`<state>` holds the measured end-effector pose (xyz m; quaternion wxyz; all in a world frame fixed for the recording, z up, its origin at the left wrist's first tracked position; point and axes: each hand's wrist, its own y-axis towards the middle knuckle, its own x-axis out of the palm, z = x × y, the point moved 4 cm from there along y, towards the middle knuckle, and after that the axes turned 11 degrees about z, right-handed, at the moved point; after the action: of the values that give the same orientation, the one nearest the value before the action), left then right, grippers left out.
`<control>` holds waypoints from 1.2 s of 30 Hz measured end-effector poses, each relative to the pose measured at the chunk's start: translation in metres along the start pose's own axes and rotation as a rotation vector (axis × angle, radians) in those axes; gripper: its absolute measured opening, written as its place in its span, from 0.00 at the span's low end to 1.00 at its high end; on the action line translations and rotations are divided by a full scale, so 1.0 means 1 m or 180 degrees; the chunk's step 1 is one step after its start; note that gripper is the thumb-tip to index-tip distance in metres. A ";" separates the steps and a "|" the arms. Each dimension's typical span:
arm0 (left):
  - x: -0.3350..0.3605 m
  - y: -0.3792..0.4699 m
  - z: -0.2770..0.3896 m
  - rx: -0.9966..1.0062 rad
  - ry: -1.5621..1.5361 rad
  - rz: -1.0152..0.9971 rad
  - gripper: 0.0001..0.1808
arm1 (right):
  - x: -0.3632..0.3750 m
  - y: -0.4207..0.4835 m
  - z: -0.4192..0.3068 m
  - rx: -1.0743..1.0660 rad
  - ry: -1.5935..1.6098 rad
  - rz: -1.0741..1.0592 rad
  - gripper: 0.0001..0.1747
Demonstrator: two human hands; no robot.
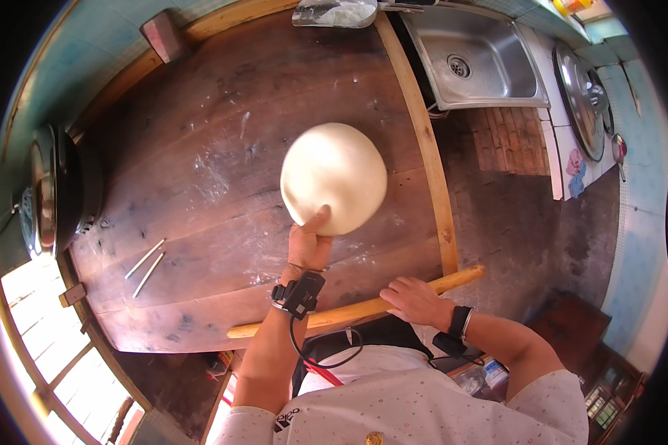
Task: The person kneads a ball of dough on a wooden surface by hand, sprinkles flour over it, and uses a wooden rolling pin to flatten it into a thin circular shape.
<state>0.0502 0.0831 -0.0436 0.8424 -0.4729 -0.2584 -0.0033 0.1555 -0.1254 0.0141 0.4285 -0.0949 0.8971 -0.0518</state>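
A round, flat sheet of pale dough (337,172) lies on the dark wooden table (228,222). My left hand (310,242) grips its near edge, the thumb on top and the fingers hidden beneath. Along the table's near edge runs a long wooden rolling pin (345,316), slightly slanted, passing under my left forearm. My right hand (412,300) rests over the pin's right part with the fingers curled; whether it grips the pin I cannot tell. White flour smudges mark the wood left of the dough.
Two thin sticks (146,267) lie at the left of the table. A clear container of white powder (337,12) stands at the far edge, near a wooden block (163,36). A raised wooden strip (423,133) edges the right side, beyond which is a steel sink (479,55). A dark pot (67,189) stands left.
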 end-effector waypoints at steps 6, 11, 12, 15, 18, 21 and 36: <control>-0.050 0.042 0.089 0.0476 0.1652 -0.0195 0.14 | 0.000 0.015 -0.006 0.0001 -0.0063 0.0205 0.18; -0.063 0.052 0.157 0.1355 0.2597 0.0229 0.11 | -0.012 0.044 -0.002 0.0030 -0.0179 0.0499 0.20; -0.067 0.050 0.168 0.1787 0.2721 0.0335 0.11 | -0.017 0.054 0.000 0.0012 -0.0235 0.0694 0.21; -0.073 0.020 0.195 0.3398 0.3866 0.0588 0.09 | -0.056 0.096 0.008 -0.0202 -0.0703 0.1012 0.23; -0.030 -0.032 0.193 0.4780 0.5359 0.0368 0.07 | -0.111 0.125 0.024 -0.0224 -0.0986 0.1539 0.24; -0.036 -0.040 0.204 0.4786 0.5282 0.0737 0.08 | -0.132 0.153 0.034 -0.0348 -0.1045 0.1693 0.24; 0.003 0.075 0.193 0.4761 0.6090 0.1460 0.27 | -0.138 0.280 0.120 -0.0098 -0.1659 0.1968 0.26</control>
<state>-0.0120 0.2788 -0.0210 0.7368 0.2830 0.6119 -0.0514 0.2982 0.1763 -0.0051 0.6355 0.1631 0.7453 0.1187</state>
